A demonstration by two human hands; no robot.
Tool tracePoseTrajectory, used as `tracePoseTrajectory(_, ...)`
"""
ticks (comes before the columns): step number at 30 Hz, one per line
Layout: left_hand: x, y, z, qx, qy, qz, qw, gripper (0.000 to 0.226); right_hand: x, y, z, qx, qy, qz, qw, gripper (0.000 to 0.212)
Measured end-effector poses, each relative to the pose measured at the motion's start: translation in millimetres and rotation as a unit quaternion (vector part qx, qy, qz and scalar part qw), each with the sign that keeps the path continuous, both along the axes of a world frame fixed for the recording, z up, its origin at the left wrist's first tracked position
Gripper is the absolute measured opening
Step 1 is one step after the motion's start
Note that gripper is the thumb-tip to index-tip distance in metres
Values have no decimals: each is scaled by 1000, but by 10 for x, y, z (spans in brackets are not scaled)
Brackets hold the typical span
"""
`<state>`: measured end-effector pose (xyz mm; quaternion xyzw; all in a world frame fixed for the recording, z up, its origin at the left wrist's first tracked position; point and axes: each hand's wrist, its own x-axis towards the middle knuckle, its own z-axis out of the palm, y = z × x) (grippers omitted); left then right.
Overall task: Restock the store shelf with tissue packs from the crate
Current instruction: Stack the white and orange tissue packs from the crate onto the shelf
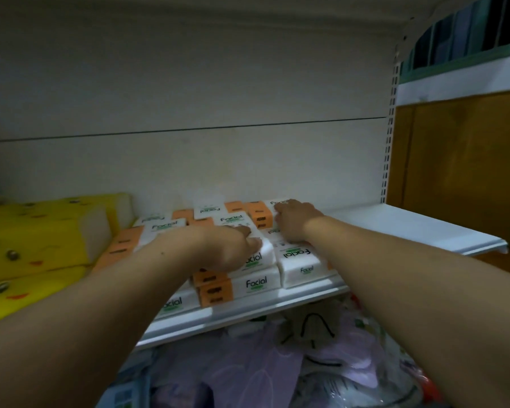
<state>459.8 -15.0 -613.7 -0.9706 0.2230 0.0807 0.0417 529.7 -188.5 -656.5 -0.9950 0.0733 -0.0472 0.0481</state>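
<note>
Yellow packs point(42, 240) printed with cartoon faces lie stacked at the left. Lilac plastic bags point(248, 372) crowd the bottom. A brown wooden panel point(460, 148) stands at the right, with dark items point(460, 30) above it.

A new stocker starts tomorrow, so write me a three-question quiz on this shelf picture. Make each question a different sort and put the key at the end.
1. True or false: the left hand and the right hand both touch the Facial tissue packs.
2. Where does the shelf show bare surface? A) right of the tissue packs B) between the two hands C) under the left hand
3. Fill in: the big packs to the left of the tissue packs are ___ in colour.
Key: 1 true; 2 A; 3 yellow.
</note>
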Motion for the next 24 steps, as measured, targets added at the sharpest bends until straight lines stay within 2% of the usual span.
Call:
tracePoseTrajectory(3, -21, 5, 2, 1, 6, -5, 1000, 55, 37, 52, 1, 10, 0, -18, 1000, 59)
tracePoseTrajectory(5, -44, 7, -2, 0, 5, -6, 1000, 55, -21, 59, 31, 48, -62, -16, 997, 54)
tracePoseTrajectory(9, -84, -40, 5, -8, -29, 3, 1000, 55, -446, -21, 34, 84, -133, 25, 987, 51)
tracePoseTrajectory(13, -361, -375, -72, -42, -148, -83, 985, 56, -1178, -406, -158, 103, -254, 33, 961, 43)
tracePoseTrajectory(15, -566, -653, -178, -67, -157, -137, 976, 58, -1571, -687, -345, 113, -281, 14, 953, 40)
tracePoseTrajectory(17, -728, -936, -313, -79, -157, -182, 967, 61, -1921, -969, -586, 119, -281, -20, 952, 38)
tracePoseTrajectory(19, -917, -1306, -511, -90, -134, -229, 960, 65, -2332, -1314, -899, 114, -244, -66, 961, 38)
tracePoseTrajectory(24, -1405, -2227, -1261, -86, -18, -313, 946, 72, -3325, -2172, -1680, 113, -59, -208, 970, 48)
